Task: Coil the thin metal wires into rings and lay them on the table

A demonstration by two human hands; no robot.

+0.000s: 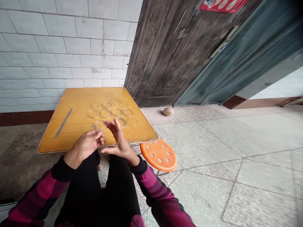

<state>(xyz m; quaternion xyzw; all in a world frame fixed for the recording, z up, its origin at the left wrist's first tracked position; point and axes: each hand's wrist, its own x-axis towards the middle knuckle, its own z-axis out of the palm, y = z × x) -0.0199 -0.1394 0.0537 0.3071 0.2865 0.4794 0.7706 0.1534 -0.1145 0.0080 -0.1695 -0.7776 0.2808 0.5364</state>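
Thin metal rings point(105, 117) show a faint shine against a bench point(75, 107) with a smooth, lightly glossy, wood-look top, scuffed along its edge. Straight wires point(63, 123) appear as dull grey metal. Smooth plastic tops the stool point(155, 154); glossy tiles point(75, 27) bear marks. The door point(163, 60) is matt and embossed, the sleeves point(157, 189) soft cloth, the floor point(208, 138) speckled stone.

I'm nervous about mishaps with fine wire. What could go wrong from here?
The wire might spring loose, as the left hand holds it only in a pinch. The spread right hand could brush the rings on the table and shift them. Both hands are bare, so a wire end might prick them.
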